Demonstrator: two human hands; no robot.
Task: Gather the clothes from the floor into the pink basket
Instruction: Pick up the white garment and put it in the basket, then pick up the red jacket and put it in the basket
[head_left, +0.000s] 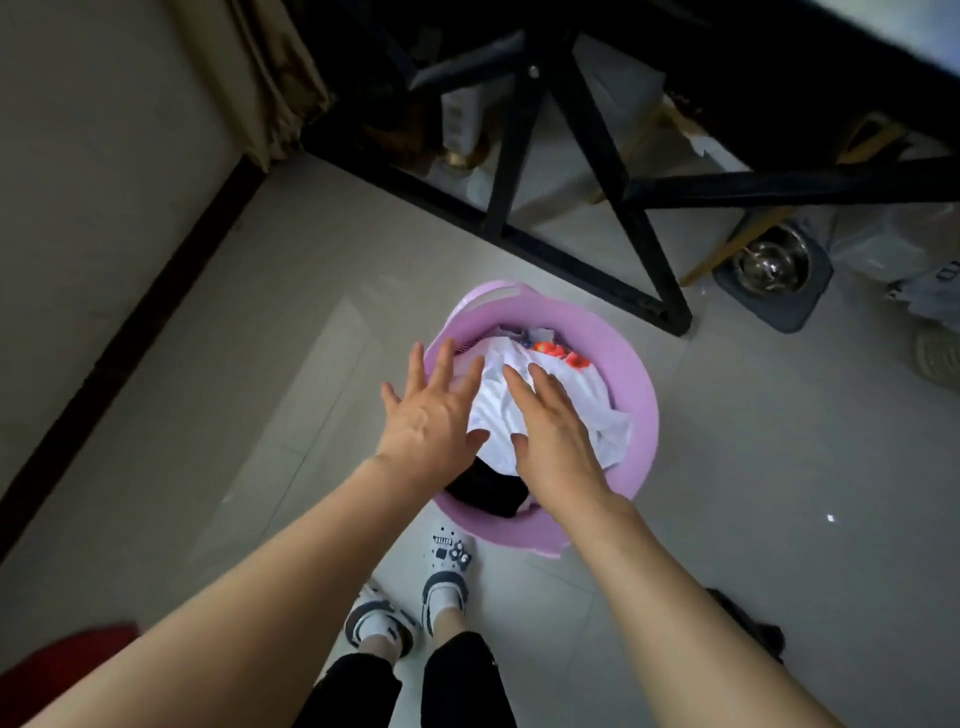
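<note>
Both forearms fill the lower frame, reaching fwd over my feet in white-and-grey slippers (442, 582) w/ black trousers below. My left hand (434, 410) is flat, fingers spread, palm down over the near-left rim of the pink basket (636, 395), gripping nothing. My right hand (553, 431) is also flat and empty, fingers together, lying over the white garment (597, 410) heaped in the basket; can't tell if it's pressing on the cloth or just above it. Black garment (488, 488) sits at the basket's near edge, partly under both wrists; red-orange print and sth purple show at the far side. Basket stands on the pale tile floor (753, 467), just in front of the black table frame (571, 171). Metal bowl (774, 262) sits beyond to the right.
</note>
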